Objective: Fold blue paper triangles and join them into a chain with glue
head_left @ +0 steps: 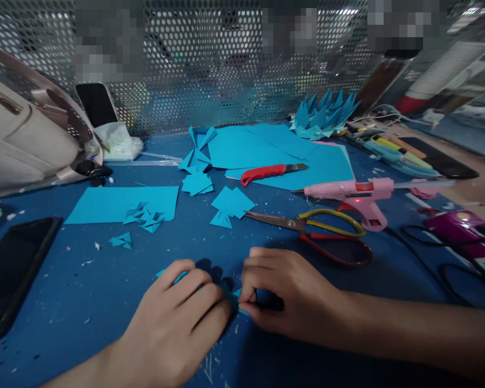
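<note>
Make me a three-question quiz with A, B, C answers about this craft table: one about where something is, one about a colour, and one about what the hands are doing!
1. Where are the scissors?
A. Just beyond the right hand
B. On top of the handbag
C. Under the phone

2. What colour is the glue gun?
A. Green
B. Pink
C. Black

3. What are the two hands doing?
A. Lying flat and empty
B. Cutting with the knife
C. Pinching a small piece of blue paper together

Answers:
1 A, the scissors lie on the blue table just past the right hand's knuckles.
2 B, its body is pink with a small red light.
3 C, the left hand and right hand meet fingertip to fingertip on the little paper; the red-handled knife lies untouched on the big blue sheets.
</note>
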Tool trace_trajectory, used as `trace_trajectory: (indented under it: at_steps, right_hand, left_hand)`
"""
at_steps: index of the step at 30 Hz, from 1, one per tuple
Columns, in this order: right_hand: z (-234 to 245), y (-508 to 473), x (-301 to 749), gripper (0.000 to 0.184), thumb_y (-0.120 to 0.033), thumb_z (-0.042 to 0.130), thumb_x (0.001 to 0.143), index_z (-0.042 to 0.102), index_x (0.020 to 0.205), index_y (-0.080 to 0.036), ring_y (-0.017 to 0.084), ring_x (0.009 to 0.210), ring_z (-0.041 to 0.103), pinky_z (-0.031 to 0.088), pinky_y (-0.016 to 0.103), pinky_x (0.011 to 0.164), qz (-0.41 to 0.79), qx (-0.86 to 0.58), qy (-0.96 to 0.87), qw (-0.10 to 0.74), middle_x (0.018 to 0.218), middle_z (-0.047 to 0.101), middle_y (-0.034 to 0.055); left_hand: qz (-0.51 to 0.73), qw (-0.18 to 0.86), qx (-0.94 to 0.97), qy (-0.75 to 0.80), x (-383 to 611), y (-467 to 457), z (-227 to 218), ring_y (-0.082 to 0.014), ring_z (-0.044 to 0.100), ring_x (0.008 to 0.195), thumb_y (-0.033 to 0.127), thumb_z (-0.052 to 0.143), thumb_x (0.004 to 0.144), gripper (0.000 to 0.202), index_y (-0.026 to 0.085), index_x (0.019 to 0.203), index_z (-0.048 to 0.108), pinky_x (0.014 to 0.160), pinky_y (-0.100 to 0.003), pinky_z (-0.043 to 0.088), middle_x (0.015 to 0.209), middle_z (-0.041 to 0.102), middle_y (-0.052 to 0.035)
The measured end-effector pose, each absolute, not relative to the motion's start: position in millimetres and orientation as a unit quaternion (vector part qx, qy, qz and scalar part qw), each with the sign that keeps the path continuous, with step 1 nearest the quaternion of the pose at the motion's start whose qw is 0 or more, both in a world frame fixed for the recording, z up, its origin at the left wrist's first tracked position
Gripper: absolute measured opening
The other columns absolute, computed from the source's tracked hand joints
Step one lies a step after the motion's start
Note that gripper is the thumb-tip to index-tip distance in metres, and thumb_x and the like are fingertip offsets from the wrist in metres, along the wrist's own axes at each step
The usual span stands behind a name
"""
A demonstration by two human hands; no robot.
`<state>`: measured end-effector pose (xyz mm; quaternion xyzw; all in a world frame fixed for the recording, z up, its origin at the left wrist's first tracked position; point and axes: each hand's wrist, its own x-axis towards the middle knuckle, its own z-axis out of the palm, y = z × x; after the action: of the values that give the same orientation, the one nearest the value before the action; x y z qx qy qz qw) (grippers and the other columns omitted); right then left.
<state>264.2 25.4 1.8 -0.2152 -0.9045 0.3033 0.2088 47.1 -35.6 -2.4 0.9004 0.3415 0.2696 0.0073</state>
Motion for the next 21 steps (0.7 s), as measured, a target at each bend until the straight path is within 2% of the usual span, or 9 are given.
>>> trace_trajectory:
  at_steps: [5,9,16,21]
  right_hand:
    - [3.7,27.6,267.0,0.010,-0.016,0.059,0.090,0.058,0.081,-0.020,0.012,0.066,0.050,0.037,0.027,0.064,0.219,-0.167,-0.940,0.199,0.075,0.062,-0.0019]
    - [6.5,26.4,268.6,0.020,-0.020,0.051,0.097,0.055,0.077,-0.019,0.015,0.065,0.047,0.033,0.031,0.059,0.131,-0.135,-0.965,0.184,0.075,0.061,0.0000]
    - [8.8,28.1,268.1,0.027,-0.018,0.043,0.100,0.056,0.076,-0.019,0.014,0.062,0.045,0.033,0.032,0.057,0.102,-0.104,-0.975,0.169,0.075,0.061,0.0008]
    - [12.0,31.4,266.9,0.030,-0.015,0.040,0.100,0.055,0.074,-0.019,0.014,0.062,0.044,0.036,0.031,0.057,0.105,-0.091,-0.978,0.154,0.074,0.059,0.0005]
  left_hand:
    - [0.273,-0.046,0.902,0.332,46.4,-42.9,2.3,-0.0179,0.059,0.080,0.014,0.037,0.104,0.038,0.015,0.091,0.073,0.092,-0.037,0.035,0.089,0.076,-0.0019]
    - [0.247,-0.052,0.906,0.339,44.3,-49.9,3.2,-0.0173,0.063,0.085,0.011,0.034,0.103,0.040,0.017,0.098,0.074,0.096,-0.035,0.036,0.093,0.077,-0.0015]
    - [0.251,-0.075,0.906,0.333,41.3,-53.4,-5.1,-0.0176,0.062,0.089,0.016,0.034,0.105,0.040,0.019,0.102,0.074,0.110,-0.036,0.026,0.096,0.078,-0.0010]
    - [0.236,-0.083,0.907,0.340,40.6,-54.1,-4.7,-0.0167,0.062,0.091,0.016,0.033,0.105,0.042,0.021,0.103,0.075,0.111,-0.035,0.027,0.098,0.078,0.0011]
